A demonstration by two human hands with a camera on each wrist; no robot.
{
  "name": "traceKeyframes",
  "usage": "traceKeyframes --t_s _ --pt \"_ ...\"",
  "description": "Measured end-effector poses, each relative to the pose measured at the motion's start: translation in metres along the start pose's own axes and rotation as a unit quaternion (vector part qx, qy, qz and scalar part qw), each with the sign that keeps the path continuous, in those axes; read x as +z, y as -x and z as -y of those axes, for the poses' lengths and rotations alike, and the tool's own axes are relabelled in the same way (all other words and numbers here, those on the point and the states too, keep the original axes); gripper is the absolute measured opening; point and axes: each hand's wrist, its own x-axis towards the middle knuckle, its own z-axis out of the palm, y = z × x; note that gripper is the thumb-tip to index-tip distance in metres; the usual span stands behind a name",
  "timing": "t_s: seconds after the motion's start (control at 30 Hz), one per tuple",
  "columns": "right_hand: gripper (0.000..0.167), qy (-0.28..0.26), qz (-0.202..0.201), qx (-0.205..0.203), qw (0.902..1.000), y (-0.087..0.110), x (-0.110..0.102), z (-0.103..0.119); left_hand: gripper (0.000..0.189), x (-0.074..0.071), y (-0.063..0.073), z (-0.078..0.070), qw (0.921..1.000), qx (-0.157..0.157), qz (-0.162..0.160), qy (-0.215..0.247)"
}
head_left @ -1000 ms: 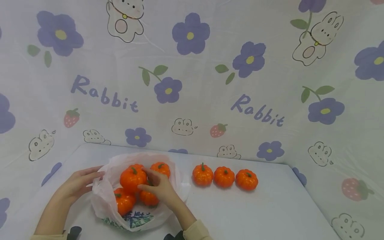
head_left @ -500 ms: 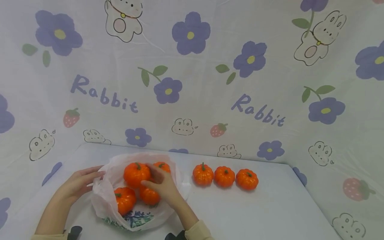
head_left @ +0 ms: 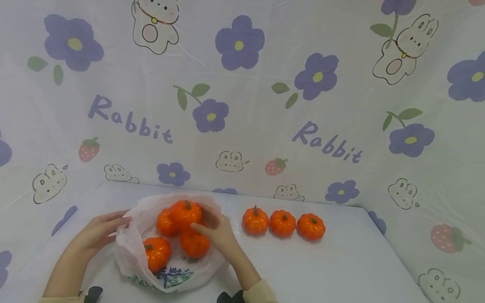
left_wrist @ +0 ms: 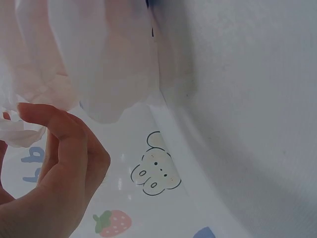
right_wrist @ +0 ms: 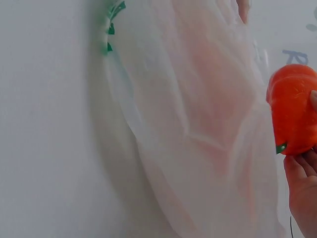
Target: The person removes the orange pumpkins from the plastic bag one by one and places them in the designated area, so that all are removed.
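A white plastic bag with green print stands wide open at the left of the table. My left hand pinches its left rim; the left wrist view shows the fingers curled at the plastic. At the bag's right side, my right hand grips a small orange pumpkin with a green stem between thumb and fingers. In the right wrist view that pumpkin appears beyond the bag's side. Below and beside it in the bag lie a front-left pumpkin, a back pumpkin and a right pumpkin.
Right of the bag, three more pumpkins form a row: a left one, a middle one and a right one. They stand on a white table. A rabbit-and-flower printed cloth hangs behind and around it.
My right hand has carried the gripped pumpkin rightward and slightly up from the bag's middle, uncovering the back pumpkin. The left hand has stayed at the rim.
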Motion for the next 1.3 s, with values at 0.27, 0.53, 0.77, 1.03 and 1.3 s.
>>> traceKeyframes --t_s 0.27,0.53,0.77,1.03,1.3 --pt "0.059 -0.009 -0.025 0.000 0.9997 0.004 -0.021 0.000 0.078 -0.002 0.000 0.001 1.0000 0.003 -0.005 -0.007" --pt "0.059 -0.017 -0.040 -0.003 0.9990 0.008 -0.038 0.001 0.079 0.000 0.000 0.000 1.0000 0.000 -0.006 -0.006" --pt "0.060 -0.013 -0.077 0.019 0.9968 0.010 -0.056 -0.001 0.080 -0.001 -0.001 0.002 1.0000 -0.005 -0.008 0.001" --pt "0.063 0.002 -0.124 0.050 0.9910 0.014 -0.079 0.002 0.082 -0.002 -0.001 0.001 0.9999 -0.013 -0.006 -0.001" --pt "0.061 0.033 -0.166 0.052 0.9841 0.018 -0.103 -0.003 0.080 -0.004 -0.001 0.002 0.9998 -0.009 -0.012 -0.010"
